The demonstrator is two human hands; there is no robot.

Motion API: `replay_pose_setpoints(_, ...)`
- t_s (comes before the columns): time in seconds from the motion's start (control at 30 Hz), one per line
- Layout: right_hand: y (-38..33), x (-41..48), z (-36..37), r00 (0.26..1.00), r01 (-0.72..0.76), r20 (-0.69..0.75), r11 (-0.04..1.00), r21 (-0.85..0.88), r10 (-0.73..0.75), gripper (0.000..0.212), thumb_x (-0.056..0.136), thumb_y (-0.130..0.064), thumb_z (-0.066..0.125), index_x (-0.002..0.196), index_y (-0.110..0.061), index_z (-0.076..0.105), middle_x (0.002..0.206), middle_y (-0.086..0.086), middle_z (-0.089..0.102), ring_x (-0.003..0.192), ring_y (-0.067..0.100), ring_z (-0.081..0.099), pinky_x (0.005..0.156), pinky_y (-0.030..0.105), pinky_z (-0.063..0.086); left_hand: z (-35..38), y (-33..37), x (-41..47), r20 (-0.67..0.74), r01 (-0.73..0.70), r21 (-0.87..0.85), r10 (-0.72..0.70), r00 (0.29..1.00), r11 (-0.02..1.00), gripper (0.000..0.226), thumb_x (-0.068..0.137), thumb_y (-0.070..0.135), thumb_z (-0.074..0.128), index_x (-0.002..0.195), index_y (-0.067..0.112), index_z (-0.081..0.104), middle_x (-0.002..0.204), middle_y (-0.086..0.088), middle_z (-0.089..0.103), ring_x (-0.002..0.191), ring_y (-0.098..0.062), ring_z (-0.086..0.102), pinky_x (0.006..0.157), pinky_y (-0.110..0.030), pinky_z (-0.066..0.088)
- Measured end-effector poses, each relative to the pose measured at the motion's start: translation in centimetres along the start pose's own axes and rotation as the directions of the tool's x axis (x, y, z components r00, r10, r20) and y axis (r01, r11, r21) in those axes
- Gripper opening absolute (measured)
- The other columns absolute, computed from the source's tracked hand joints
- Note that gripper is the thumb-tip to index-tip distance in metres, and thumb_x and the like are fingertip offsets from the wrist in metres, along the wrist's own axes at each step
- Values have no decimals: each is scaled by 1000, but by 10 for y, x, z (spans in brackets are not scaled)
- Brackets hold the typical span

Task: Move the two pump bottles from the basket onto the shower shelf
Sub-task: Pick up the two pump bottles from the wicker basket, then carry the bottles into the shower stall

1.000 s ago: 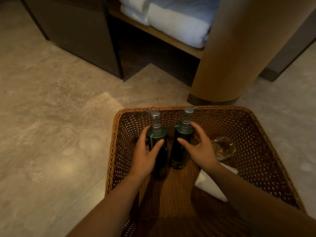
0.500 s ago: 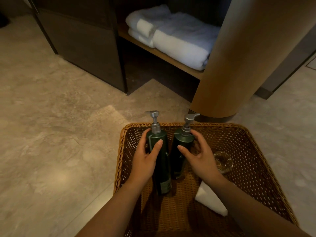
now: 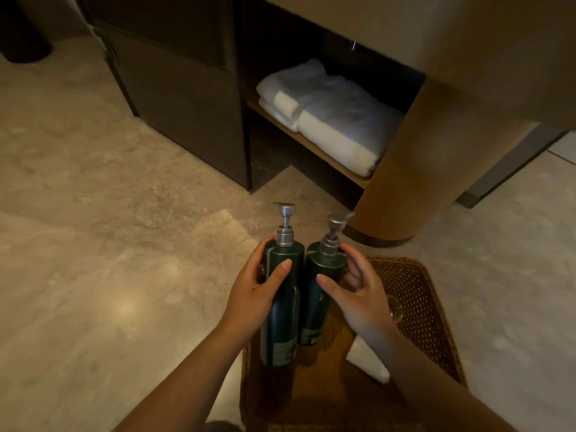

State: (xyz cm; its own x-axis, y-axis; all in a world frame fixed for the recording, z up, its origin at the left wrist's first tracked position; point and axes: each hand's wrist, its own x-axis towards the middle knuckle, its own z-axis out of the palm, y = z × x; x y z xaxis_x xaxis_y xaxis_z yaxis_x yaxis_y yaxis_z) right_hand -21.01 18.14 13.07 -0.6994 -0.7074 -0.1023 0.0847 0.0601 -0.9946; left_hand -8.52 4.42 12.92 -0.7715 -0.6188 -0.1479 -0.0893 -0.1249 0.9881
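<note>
Head view: the left hand [image 3: 254,294] wraps one green pump bottle [image 3: 282,304]; the right hand [image 3: 358,291] wraps the other bottle [image 3: 318,294], both raised above the basket [image 3: 436,310] beneath the wrists. The bottles touch, so knocking together could loosen either grip. No shower shelf shows.

L hand [image 3: 254,294] & R hand [image 3: 358,294] extended fwd, fingers curled, gripping.
</note>
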Motion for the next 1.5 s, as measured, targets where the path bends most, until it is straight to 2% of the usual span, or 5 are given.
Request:
replay_pose_setpoints(0.67,-495,-131,114,995,-2,98,1000,12,0,58,68,-41,75,119,-54,49,121,-16,62,111,2,58,81,17,51,-45,492,-205,-391,76,18,-63,918,997,69,69,60,56,134,44,41,130,11,57,110,-11,59,91,-34,52)
replay_pose_setpoints(0.9,-557,-150,154,962,68,270,996,-59,-50,57,70,-36,75,110,-65,46,116,-33,58,111,-8,53,76,11,49,-71,547,-248,-501,-34,-44,8,865,998,59,77,52,52,134,38,44,123,17,58,101,12,56,69,-3,45)
replay_pose_setpoints(1.07,-565,-169,204,929,64,367,997,-48,-42,58,73,-27,74,117,-54,47,129,-16,56,117,-1,52,91,24,47,-115,561,-279,-554,-81,-59,35,832,995,55,79,51,50,132,39,44,118,20,59,97,13,57,67,-4,46)
replay_pose_setpoints(1.3,-554,-188,304,901,61,432,997,-50,-34,53,79,-19,70,118,-47,46,106,-46,56,101,-21,50,70,0,41,-206,556,-321,-599,-67,-54,22,800,996,53,79,47,54,131,40,45,120,18,61,100,3,61,75,-13,50)
replay_pose_setpoints(1.5,-550,-199,380,855,67,518,995,-75,-19,51,79,-20,69,118,-45,47,108,-43,57,105,-17,51,74,0,41,-274,545,-346,-680,-56,-53,5,733,997,58,75,53,54,132,46,41,119,27,57,102,7,59,81,-16,51)
